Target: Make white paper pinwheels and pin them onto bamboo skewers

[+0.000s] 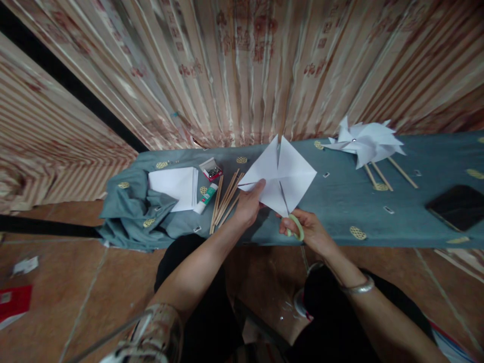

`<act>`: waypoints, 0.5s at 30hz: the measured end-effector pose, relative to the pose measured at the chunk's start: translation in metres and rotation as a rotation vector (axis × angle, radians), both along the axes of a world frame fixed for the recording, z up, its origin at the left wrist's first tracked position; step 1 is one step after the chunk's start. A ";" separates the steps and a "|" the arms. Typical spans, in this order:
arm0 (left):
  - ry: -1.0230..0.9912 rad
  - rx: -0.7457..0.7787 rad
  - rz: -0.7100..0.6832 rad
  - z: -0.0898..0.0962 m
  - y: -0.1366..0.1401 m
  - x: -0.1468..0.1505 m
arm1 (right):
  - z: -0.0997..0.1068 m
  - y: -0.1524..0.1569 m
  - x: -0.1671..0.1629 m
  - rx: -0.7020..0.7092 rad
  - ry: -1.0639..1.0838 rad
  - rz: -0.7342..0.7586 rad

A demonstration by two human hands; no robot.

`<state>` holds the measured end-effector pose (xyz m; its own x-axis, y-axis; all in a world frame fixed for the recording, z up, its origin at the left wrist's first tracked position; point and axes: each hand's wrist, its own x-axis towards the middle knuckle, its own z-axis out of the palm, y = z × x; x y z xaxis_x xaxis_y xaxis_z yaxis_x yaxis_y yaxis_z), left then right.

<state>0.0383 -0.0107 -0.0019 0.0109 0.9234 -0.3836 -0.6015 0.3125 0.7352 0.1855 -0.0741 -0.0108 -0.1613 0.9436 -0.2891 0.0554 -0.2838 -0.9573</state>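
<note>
A square sheet of white paper [297, 169] is held up corner-on above the bench. My left hand [251, 204] pinches its lower left side, thumb on top. Slits run inward from the top corner and the left corner. In my right hand [308, 229] is a pair of scissors [297, 229] with pale green handles, fingers closed round them. The scissor blades lie along the paper's bottom corner, pointing toward its centre. Just left of the paper lie several wooden sticks [226, 199], partly behind my left hand.
A glue stick [206, 198], an open small box of pins [210, 169] and a stack of white paper [176, 186] lie left on the cloth-covered bench [340, 201]. Several paper pinwheels [372, 143] on sticks rest at right, near a black flat object [457, 206]. A curtain [245, 75] hangs behind.
</note>
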 end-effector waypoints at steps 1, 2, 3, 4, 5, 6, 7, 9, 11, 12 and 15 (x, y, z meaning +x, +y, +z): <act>0.000 -0.005 0.001 0.000 0.000 0.000 | -0.001 0.000 0.000 0.001 0.003 -0.004; 0.001 -0.012 0.002 0.000 0.000 0.000 | -0.001 0.000 0.000 0.001 0.005 -0.006; 0.002 -0.020 0.004 0.000 0.000 0.000 | -0.002 0.000 -0.001 0.001 0.005 -0.006; 0.001 -0.023 0.010 0.000 0.000 0.000 | -0.003 0.000 -0.001 0.001 0.005 -0.005; -0.003 -0.022 0.016 0.000 0.001 0.000 | -0.004 0.000 -0.001 0.000 0.004 -0.007; -0.008 -0.019 0.025 -0.001 0.001 0.000 | -0.005 0.000 -0.002 -0.002 0.004 -0.011; -0.014 -0.016 0.035 -0.001 0.001 0.000 | -0.006 0.000 -0.002 -0.007 0.004 -0.016; -0.026 -0.007 0.051 -0.001 0.001 0.001 | -0.006 0.000 -0.003 -0.020 0.008 -0.036; -0.028 -0.003 0.059 -0.001 0.002 0.001 | -0.006 0.000 -0.004 -0.037 0.013 -0.049; -0.027 -0.001 0.063 -0.001 0.002 0.001 | -0.005 0.000 -0.004 -0.042 0.014 -0.052; -0.020 0.006 0.076 0.001 0.001 0.002 | -0.004 0.001 -0.005 -0.046 0.010 -0.047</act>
<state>0.0398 -0.0093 -0.0012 -0.0520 0.9243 -0.3781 -0.6381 0.2605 0.7246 0.1804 -0.0734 -0.0149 -0.1201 0.9360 -0.3308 0.0315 -0.3295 -0.9436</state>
